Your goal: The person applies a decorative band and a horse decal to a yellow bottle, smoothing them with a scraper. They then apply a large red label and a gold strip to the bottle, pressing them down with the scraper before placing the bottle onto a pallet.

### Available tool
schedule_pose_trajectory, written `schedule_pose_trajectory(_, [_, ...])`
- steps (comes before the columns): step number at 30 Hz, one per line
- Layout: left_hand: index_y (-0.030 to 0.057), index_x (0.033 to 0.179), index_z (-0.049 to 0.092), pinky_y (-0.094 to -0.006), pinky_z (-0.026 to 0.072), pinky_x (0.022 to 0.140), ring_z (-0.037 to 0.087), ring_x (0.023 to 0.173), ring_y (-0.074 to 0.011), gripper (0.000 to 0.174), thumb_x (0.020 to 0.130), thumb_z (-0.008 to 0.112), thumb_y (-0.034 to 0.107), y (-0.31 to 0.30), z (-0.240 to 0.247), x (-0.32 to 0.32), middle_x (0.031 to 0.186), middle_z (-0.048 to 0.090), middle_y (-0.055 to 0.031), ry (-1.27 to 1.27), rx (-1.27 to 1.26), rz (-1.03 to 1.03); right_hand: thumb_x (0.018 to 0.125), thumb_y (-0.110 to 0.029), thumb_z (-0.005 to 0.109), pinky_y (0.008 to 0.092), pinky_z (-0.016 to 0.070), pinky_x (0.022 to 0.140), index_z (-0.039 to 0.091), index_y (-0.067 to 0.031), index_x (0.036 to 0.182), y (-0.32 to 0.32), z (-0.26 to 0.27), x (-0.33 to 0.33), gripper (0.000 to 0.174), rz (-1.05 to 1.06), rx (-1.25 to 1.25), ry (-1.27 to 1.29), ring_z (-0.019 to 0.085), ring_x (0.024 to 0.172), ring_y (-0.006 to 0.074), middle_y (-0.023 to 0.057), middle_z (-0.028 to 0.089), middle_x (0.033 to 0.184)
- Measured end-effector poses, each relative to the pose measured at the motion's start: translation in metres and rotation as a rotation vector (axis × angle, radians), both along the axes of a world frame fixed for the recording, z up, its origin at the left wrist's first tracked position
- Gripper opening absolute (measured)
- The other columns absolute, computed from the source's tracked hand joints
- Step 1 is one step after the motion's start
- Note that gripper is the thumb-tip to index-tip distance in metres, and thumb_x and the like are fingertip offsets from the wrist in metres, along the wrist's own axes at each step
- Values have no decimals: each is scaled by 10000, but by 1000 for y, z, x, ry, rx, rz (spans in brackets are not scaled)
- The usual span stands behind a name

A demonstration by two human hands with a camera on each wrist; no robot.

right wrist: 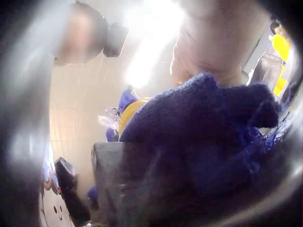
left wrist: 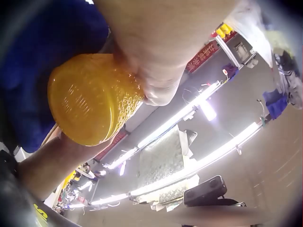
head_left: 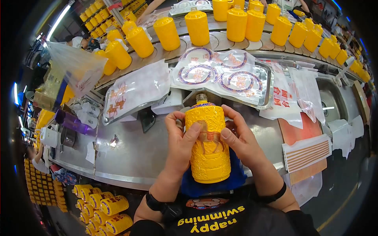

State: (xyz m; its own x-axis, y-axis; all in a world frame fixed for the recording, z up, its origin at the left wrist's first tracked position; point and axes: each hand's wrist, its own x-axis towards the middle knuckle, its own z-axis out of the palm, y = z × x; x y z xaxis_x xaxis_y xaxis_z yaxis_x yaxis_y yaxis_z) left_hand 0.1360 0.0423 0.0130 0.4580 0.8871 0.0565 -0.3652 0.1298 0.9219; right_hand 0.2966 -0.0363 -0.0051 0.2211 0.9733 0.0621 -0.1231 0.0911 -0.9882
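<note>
A yellow embossed bottle [head_left: 210, 161] with a brown horse decal [head_left: 209, 138] is held upright in front of the chest, its neck pointing away. My left hand [head_left: 178, 135] grips its left side, thumb laid on the front beside the horse's head. On the other side my right hand [head_left: 242, 141] holds it, thumb at the decal's right edge and fingers partly hidden behind. Below the bottle lies a blue cloth [head_left: 239, 167], which fills much of the right wrist view. In the left wrist view the bottle's base [left wrist: 78, 106] shows.
Wet decal sheets [head_left: 220, 74] lie on a metal tray just ahead, with another horse sheet [head_left: 138, 88] to the left. A conveyor [head_left: 214, 41] carries several yellow bottles across the back. A sink [head_left: 334, 98] and a striped decal sheet [head_left: 307, 153] are on the right.
</note>
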Motion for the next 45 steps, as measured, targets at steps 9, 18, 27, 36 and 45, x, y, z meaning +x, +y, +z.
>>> schedule_pose_trajectory(9, [93, 1269, 281, -314, 447, 983, 497, 1147, -179, 497, 942, 651, 144, 1, -12, -5, 1239, 452, -125, -99, -32, -49, 965, -291, 619, 287, 429, 964, 278, -62, 1510, 0, -3, 4, 682, 63, 0, 56, 511, 1118, 139, 81, 456, 1373])
schedule_pose_trajectory(18, [106, 1296, 257, -340, 439, 1017, 489, 1182, -196, 526, 942, 647, 124, -5, -7, -6, 1285, 430, -141, -89, -13, -77, 947, -305, 645, 302, 433, 943, 319, -21, 1483, 1, -7, 2, 689, 46, 29, 47, 486, 1043, 164, 110, 470, 1350])
schedule_pose_trajectory(27, [109, 1308, 245, -343, 439, 1016, 491, 1182, -205, 546, 941, 648, 143, -5, -9, -5, 1284, 432, -148, -70, 10, -68, 921, -377, 671, 328, 423, 986, 324, -11, 1478, 0, -4, 4, 751, 54, 18, 79, 496, 1125, 205, 140, 464, 1364])
schedule_pose_trajectory(36, [113, 1310, 249, -346, 433, 1018, 493, 1173, -204, 540, 941, 642, 135, -8, -8, -3, 1285, 431, -147, -66, 10, -41, 868, -449, 713, 359, 411, 1009, 320, 17, 1470, 3, -9, 0, 856, 18, 58, -61, 497, 1156, 255, 180, 438, 1374])
schedule_pose_trajectory(45, [111, 1323, 242, -342, 436, 1014, 498, 1179, -203, 536, 951, 627, 135, -8, -8, -4, 1289, 432, -150, -58, 23, -60, 999, -375, 552, 261, 426, 928, 280, -63, 1516, 1, -1, 5, 662, 60, -31, 132, 494, 1027, 109, 52, 458, 1338])
